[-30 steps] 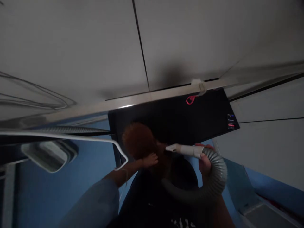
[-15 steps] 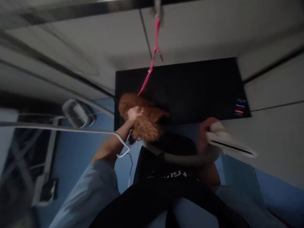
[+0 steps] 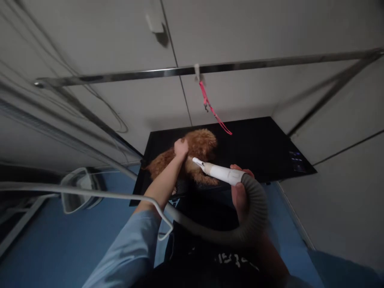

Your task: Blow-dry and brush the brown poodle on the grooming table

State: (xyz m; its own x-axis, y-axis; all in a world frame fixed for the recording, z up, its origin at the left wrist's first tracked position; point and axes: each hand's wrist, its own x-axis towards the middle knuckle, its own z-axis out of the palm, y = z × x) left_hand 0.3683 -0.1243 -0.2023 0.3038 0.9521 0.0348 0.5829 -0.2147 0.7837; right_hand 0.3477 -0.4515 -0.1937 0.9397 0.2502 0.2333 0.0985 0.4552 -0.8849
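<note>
We saw the dog (image 3: 196, 152) on the bench (image 3: 261, 146) (leash (image 3: 213, 110) hung from the bar (image 3: 270, 63)) | left hand (image 3: 181, 147) lay on it, fingers curled into fur | right hand (image 3: 240, 194) fingers wrapped the nozzle (image 3: 220, 173), tip beside the dog.

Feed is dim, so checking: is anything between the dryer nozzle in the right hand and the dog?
Nothing visible. The dryer nozzle in the right hand points at the dog, its tip close to the fur. The left hand is on the dog just above the tip, beside that line, not across it.
</note>
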